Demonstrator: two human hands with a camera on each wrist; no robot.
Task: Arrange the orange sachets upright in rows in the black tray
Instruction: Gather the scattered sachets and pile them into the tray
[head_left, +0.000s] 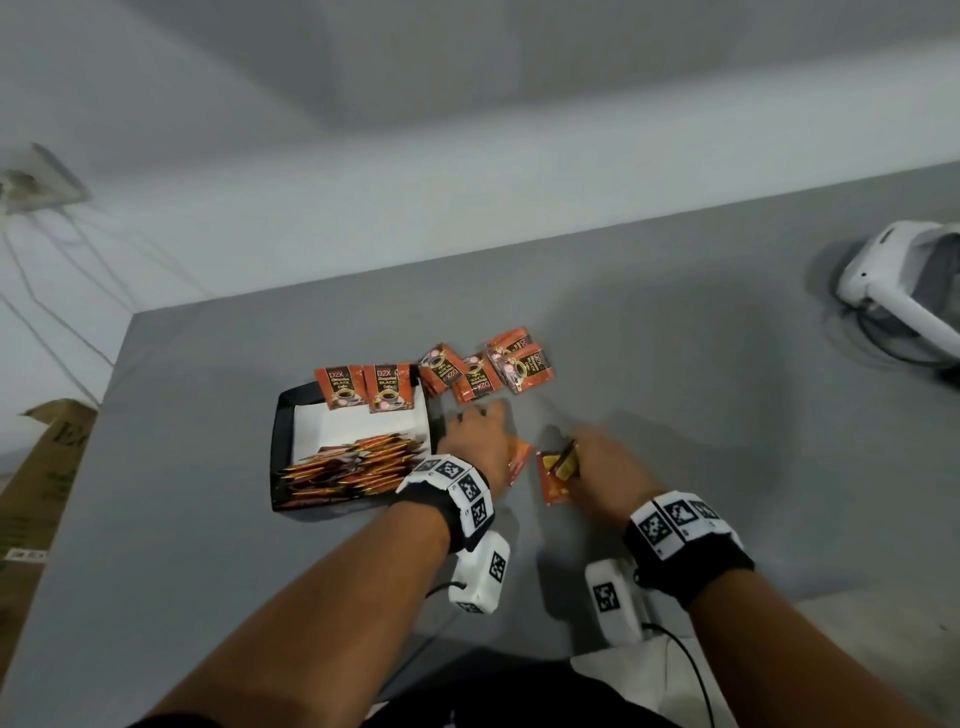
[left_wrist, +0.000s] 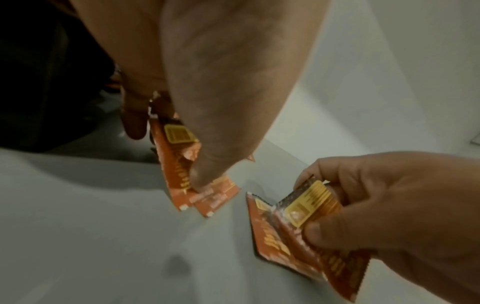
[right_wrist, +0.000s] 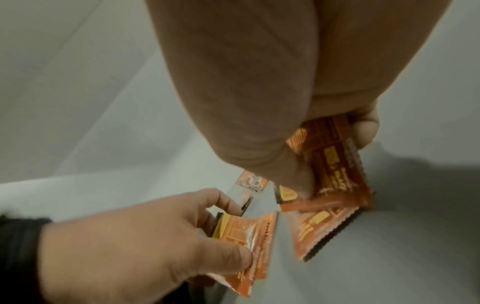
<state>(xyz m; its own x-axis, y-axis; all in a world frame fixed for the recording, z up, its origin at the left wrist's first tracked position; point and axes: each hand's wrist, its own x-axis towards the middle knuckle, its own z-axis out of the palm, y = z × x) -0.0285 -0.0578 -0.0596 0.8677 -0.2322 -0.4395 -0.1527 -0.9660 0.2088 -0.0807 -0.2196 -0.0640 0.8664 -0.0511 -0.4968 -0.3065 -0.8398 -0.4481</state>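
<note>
The black tray (head_left: 283, 415) sits left of centre on the grey table, with a row of orange sachets (head_left: 353, 467) packed at its near end and two upright sachets (head_left: 363, 387) at its far wall. Several loose sachets (head_left: 483, 371) lie beyond the tray's right corner. My left hand (head_left: 475, 441) pinches a few sachets (left_wrist: 182, 164) just right of the tray, thumb on top. My right hand (head_left: 597, 467) pinches another small bunch of sachets (right_wrist: 332, 164), lifting them off one sachet (head_left: 550, 483) on the table.
A white headset (head_left: 904, 296) rests at the table's far right. A cardboard box (head_left: 36, 483) stands beside the table's left edge. A wall socket with cables (head_left: 36, 182) is on the wall at left. White paper lines the tray's floor (head_left: 363, 426).
</note>
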